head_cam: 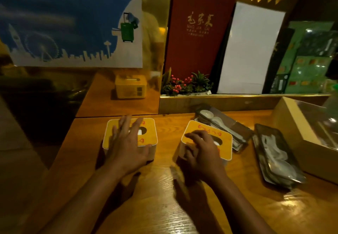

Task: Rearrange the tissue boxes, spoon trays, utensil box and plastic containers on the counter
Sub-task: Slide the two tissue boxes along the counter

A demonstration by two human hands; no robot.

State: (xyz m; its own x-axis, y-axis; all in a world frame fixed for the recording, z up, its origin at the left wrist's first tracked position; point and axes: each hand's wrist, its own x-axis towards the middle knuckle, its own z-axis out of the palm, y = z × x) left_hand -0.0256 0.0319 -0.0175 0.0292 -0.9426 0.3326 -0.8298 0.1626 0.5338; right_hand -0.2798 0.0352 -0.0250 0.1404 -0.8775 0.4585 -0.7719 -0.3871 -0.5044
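Two white tissue boxes with yellow tops stand side by side on the wooden counter (161,208). My left hand (128,146) lies over the left tissue box (149,133), fingers spread on its top and thumb against its near right edge. My right hand (203,149) grips the near left corner of the right tissue box (224,135), which sits turned at an angle. To the right lie two dark spoon trays holding white spoons, one further back (236,129) and one nearer (270,153). A beige utensil box (289,124) with a clear lid stands at the far right.
A shiny wall panel behind the counter reflects a tissue box (130,87). On a raised ledge stand a small plant with red berries (184,84), a red menu (197,32), a white board (250,50) and green packets (309,65). The counter's left edge drops off near the left box.
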